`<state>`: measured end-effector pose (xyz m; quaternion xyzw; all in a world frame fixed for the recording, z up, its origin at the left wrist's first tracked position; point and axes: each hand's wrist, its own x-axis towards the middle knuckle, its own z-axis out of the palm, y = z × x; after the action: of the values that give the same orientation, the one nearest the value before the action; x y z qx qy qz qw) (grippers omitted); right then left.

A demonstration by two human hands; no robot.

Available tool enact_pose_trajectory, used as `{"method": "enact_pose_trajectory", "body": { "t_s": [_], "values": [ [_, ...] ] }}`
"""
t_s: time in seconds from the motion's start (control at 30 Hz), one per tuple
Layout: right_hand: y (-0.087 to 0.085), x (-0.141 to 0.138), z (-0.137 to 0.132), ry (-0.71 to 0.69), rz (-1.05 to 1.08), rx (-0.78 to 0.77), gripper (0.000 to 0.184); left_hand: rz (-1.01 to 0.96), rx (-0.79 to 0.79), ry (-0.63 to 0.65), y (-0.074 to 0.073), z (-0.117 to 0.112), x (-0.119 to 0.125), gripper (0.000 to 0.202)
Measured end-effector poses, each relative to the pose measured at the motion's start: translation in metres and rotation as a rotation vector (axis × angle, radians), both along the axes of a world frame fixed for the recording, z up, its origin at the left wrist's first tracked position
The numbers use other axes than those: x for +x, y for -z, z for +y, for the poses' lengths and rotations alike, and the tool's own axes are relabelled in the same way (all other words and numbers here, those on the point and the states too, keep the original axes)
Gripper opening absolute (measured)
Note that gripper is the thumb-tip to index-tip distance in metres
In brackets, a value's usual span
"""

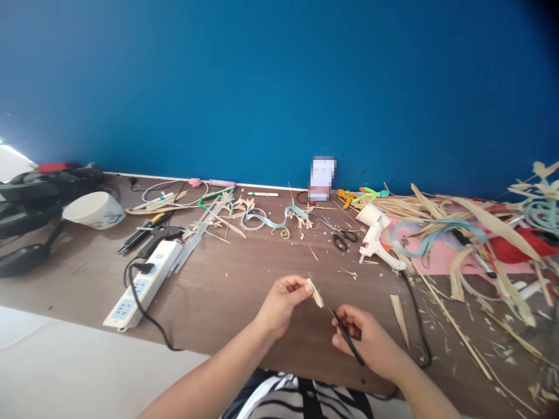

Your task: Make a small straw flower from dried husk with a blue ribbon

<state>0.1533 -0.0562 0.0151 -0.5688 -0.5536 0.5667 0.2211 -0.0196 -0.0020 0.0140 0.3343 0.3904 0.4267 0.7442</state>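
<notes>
Near the table's front edge, my left hand (286,299) pinches a small folded piece of pale dried husk (317,295) between thumb and fingertips. My right hand (360,334) is closed around slim black tweezers (347,336), whose thin tip points up and left, close to the lower end of the husk piece. Whether the tip touches the husk I cannot tell. On the tabletop to the right of my right hand lies a loose flat husk strip (399,319). Black-handled scissors (341,235) rest farther back.
A white glue gun (376,247) and its black cord lie right, beside a pile of husk strips (437,206) and pink paper (419,262). To the left are a power strip (144,285), a dark glue gun (161,235), a white bowl (96,209) and a black bag (39,203).
</notes>
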Motion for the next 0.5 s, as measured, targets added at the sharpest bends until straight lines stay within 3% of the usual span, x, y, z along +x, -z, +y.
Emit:
{"method": "enact_pose_trajectory", "body": {
  "t_s": [0.17, 0.5],
  "values": [
    [-0.0110, 0.0049, -0.0010, -0.021, -0.116, 0.069, 0.015, -0.114, -0.068, -0.037, 0.0021, 0.0017, -0.0020, 0.014],
    [-0.0056, 0.0110, -0.0025, -0.042, -0.361, 0.203, 0.021, -0.084, -0.060, -0.024, 0.0019, 0.0030, -0.0034, 0.016]
  ]
}}
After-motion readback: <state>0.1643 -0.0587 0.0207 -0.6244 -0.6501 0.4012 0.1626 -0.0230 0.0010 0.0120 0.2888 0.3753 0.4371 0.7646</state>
